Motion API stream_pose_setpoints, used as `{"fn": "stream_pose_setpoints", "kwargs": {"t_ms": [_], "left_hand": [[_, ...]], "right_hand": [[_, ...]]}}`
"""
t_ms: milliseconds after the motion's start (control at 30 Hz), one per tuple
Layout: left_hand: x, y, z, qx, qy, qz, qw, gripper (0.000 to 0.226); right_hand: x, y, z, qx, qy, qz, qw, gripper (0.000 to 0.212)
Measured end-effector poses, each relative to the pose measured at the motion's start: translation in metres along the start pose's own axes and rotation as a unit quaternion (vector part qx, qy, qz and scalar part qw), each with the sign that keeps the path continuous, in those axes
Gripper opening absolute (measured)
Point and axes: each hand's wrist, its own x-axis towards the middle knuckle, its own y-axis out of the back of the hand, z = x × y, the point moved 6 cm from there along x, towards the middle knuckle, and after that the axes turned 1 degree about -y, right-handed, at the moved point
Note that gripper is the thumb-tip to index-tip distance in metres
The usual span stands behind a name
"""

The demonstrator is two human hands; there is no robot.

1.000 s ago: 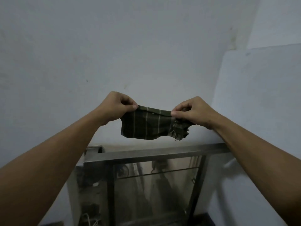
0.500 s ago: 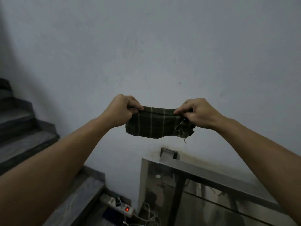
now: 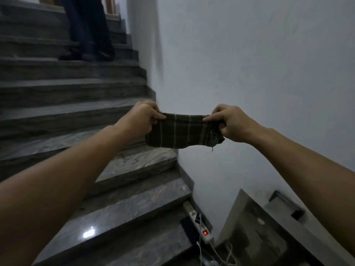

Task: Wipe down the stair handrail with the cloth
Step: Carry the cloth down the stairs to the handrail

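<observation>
a person's legs (image 3: pixel 90 31) on the upper steps are cut off by the top edge and blurred.

Grey marble stairs (image 3: pixel 119 214); power strip (image 3: pixel 198 223), possibly cables, at foot.

Grey marble stairs (image 3: pixel 107 214) go up on the left, beside a pale plain wall (image 3: pixel 249 64). At the foot of the wall lies a white power strip (image 3: pixel 199 223) with a red light on, and thin white cables (image 3: pixel 221 254) are near it. On a high step stand the legs of another person (image 3: pixel 90 29) in dark trousers.
</observation>
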Motion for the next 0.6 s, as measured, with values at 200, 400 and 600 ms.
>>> {"fn": "stream_pose_setpoints", "kwargs": {"t_ms": [200,400,600], "left_hand": [[-0.047,0.028,-0.07,0.063,0.082,0.007,0.995,0.024],[-0.08,0.066,-0.153,0.107,0.146,0.022,0.983,0.031],[-0.085,0.113,-0.266,0.147,0.175,0.034,0.973,0.032]], "right_hand": [[0.061,-0.064,-0.05,0.05,0.081,-0.051,0.994,0.042],[0.14,-0.125,-0.11,0.053,0.15,-0.076,0.984,0.051],[0.245,-0.186,-0.176,0.03,0.205,-0.074,0.976,0.053]]}}
